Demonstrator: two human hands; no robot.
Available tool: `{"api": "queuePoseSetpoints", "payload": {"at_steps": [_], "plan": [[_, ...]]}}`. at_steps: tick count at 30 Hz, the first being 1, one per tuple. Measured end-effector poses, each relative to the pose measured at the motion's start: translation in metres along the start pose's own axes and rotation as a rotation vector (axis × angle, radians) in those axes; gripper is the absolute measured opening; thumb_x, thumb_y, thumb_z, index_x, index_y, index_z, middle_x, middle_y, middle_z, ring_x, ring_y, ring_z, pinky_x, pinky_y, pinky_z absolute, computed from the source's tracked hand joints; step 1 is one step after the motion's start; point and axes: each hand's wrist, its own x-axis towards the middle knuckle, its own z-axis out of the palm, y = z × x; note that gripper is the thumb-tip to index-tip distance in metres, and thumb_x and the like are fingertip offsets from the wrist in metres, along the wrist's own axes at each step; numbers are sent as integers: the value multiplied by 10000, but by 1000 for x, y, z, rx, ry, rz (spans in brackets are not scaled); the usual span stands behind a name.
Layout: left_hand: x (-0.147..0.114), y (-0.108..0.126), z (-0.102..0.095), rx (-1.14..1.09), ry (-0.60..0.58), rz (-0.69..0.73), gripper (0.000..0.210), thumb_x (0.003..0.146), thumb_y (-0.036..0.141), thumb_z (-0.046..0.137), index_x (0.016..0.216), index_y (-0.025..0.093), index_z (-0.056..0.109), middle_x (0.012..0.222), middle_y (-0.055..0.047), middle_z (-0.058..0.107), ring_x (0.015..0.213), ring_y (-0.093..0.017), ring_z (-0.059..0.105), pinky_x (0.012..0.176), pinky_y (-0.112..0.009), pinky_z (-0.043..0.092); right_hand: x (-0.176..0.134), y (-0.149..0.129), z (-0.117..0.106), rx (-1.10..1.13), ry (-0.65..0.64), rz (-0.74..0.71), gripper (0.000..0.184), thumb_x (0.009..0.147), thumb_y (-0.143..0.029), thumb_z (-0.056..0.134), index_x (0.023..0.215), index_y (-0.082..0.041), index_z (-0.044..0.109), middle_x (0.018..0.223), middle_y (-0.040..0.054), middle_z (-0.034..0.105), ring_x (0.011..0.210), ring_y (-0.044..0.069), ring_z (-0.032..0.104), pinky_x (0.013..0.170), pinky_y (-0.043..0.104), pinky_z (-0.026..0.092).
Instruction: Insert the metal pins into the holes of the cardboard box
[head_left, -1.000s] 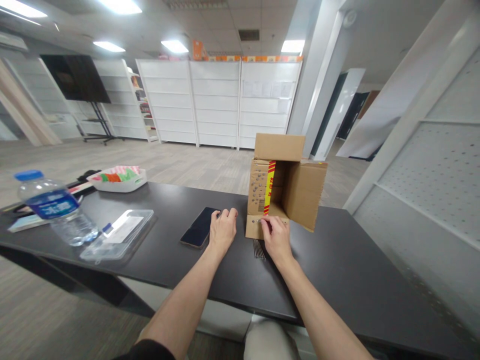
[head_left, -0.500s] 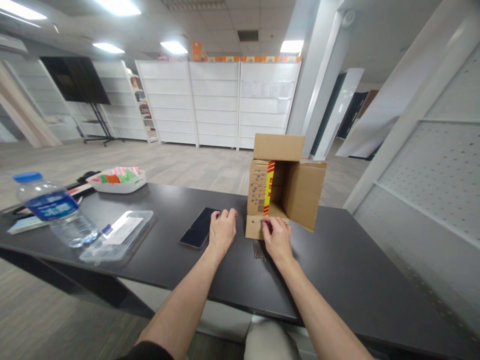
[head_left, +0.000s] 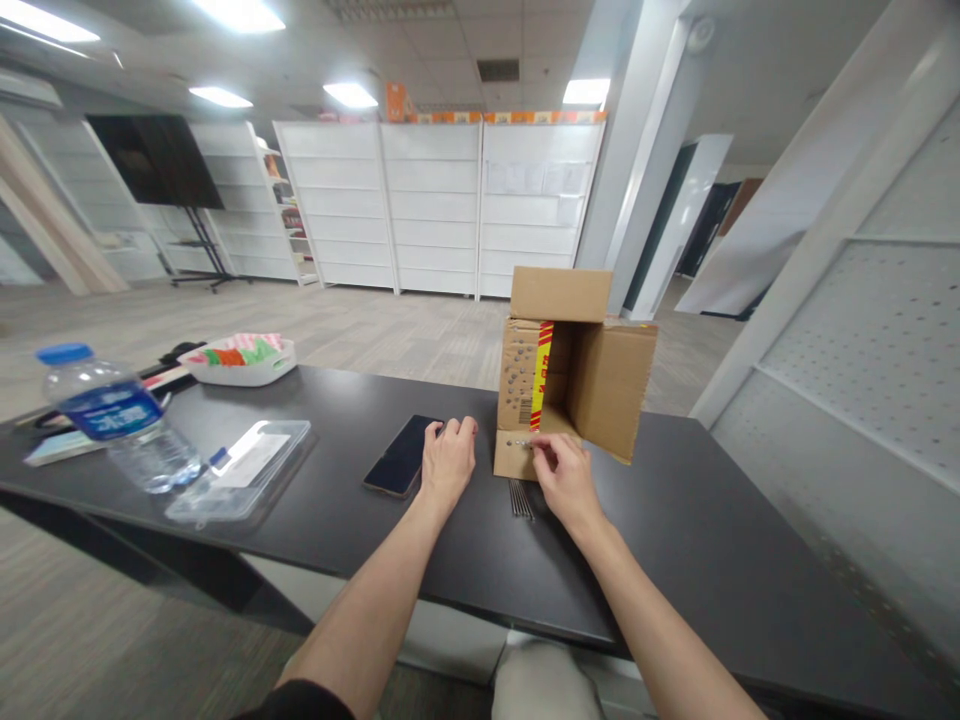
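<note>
An open cardboard box (head_left: 517, 385) stands on the dark table, with yellow-and-red tape beside its opening. Small grey round metal heads dot its left panel, and a short row of them crosses the low front flap (head_left: 504, 462). At that flap my right hand (head_left: 568, 482) is closed in a pinch, its fingertips at a small shiny screw (head_left: 527, 443). Below the flap several long thin screws (head_left: 520, 500) lie side by side. My left hand (head_left: 448, 462) rests curled on the table beside a dark phone (head_left: 405, 455); what its fingers hold, if anything, is hidden.
To the left are a clear plastic case (head_left: 251, 465) with a white label, a water bottle (head_left: 112, 415) with a blue cap, and a white tray (head_left: 247, 373) of colourful packets. A white perforated panel (head_left: 847, 350) stands to the right of the table.
My right hand has shifted slightly right and back from the flap, uncovering more of the row of metal heads. My left hand keeps its place beside the phone.
</note>
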Motion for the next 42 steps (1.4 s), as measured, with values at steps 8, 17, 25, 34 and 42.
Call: {"api": "queuePoseSetpoints", "payload": {"at_steps": [8, 17, 25, 34, 42], "plan": [[0, 0, 1, 1, 4, 2, 239, 965, 170, 385, 1010, 222, 614, 903, -53, 667, 893, -195, 616, 999, -395, 331, -4, -9, -14, 3, -199, -150, 136, 895, -195, 504, 937, -227, 629, 974, 50, 684, 976, 245, 604, 870, 399, 389], [-1, -2, 4, -6, 21, 13, 223, 968, 180, 390, 1007, 226, 605, 901, -45, 662, 884, -193, 619, 999, -394, 329, -16, -19, -32, -21, -382, -331, 204, 852, -219, 597, 1054, -214, 627, 1123, 76, 670, 1059, 257, 576, 957, 436, 396], [-1, -1, 3, -3, 26, 11, 226, 964, 176, 392, 1004, 223, 609, 896, -49, 664, 887, -196, 615, 997, -392, 327, -21, -13, -26, -89, -407, -380, 338, 800, -279, 661, 1128, -198, 667, 1298, 128, 613, 1241, 301, 505, 1058, 505, 383], [-2, -2, 5, 3, 24, 18, 228, 966, 184, 388, 1011, 224, 608, 904, -52, 660, 900, -198, 614, 998, -396, 325, -20, -14, -27, -134, -424, -394, 360, 795, -310, 661, 1133, -198, 710, 1377, 125, 577, 1351, 321, 413, 1130, 533, 324], [-2, -1, 3, 0, 23, 13, 237, 967, 182, 379, 1011, 224, 608, 903, -52, 663, 889, -193, 613, 1006, -392, 322, -20, -16, -27, -141, -447, -394, 388, 770, -291, 665, 1145, -196, 705, 1377, 116, 580, 1366, 311, 399, 1141, 526, 302]]}}
